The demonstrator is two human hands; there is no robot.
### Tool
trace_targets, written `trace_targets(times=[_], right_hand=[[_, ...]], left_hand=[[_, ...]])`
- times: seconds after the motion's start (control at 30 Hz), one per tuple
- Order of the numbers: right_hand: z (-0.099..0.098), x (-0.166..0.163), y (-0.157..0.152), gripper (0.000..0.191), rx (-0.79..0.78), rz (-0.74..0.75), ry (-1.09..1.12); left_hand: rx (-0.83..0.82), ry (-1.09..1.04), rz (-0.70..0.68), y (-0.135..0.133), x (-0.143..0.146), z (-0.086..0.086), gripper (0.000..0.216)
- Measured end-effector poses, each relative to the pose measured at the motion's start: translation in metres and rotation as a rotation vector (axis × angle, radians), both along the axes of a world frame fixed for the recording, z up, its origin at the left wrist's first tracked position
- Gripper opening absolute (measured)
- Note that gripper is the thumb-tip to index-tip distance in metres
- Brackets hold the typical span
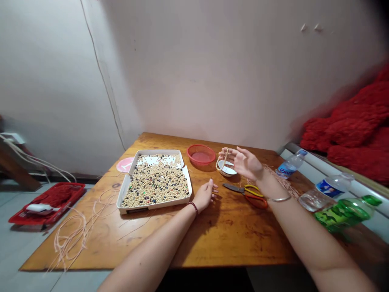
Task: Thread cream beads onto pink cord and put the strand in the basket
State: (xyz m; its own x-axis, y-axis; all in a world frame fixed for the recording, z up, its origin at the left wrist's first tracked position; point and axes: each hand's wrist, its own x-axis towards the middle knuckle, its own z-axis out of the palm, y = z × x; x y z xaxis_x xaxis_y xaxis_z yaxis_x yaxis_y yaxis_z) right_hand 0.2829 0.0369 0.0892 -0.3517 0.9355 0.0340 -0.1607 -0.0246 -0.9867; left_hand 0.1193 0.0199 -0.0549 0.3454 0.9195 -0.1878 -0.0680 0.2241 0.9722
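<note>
My right hand (244, 163) is raised above a small white bowl (227, 168), its fingers partly spread, with a loop of pale beads (224, 156) hanging from the fingertips. My left hand (205, 194) rests flat on the wooden table (212, 235), fingers lying out, holding nothing, just right of a white cardboard tray (123, 198) filled with several pale and dark beads. Scissors with yellow and red handles (249, 191) lie on the table between my two hands.
A red plastic bowl (201, 154) stands behind the tray. Pale cords (75, 231) trail over the table's left corner. Three plastic bottles (325, 190) lie at the right edge. A red basket (48, 202) sits on the floor at left, a red blanket (355, 125) at right.
</note>
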Motion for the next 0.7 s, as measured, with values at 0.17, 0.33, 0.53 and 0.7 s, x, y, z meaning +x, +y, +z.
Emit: trace_targets(times=[0.17,0.33,0.53,0.7], right_hand=[[0.044,-0.009,0.054,0.038,0.007,-0.005,-0.161],[0.07,-0.02,0.113,0.037,0.014,-0.086,-0.274],[0.05,-0.035,0.152,0.021,-0.12,-0.141,-0.627],[0.04,-0.056,0.123,0.015,-0.188,-0.114,-0.485]], left_hand=[[0.025,-0.007,-0.016,-0.002,0.001,-0.005,0.058],[0.061,0.022,-0.062,-0.002,0.0,-0.012,0.053],[0.096,0.062,-0.106,0.001,0.0,-0.022,0.054],[0.095,0.059,-0.143,0.002,-0.004,-0.022,0.055]])
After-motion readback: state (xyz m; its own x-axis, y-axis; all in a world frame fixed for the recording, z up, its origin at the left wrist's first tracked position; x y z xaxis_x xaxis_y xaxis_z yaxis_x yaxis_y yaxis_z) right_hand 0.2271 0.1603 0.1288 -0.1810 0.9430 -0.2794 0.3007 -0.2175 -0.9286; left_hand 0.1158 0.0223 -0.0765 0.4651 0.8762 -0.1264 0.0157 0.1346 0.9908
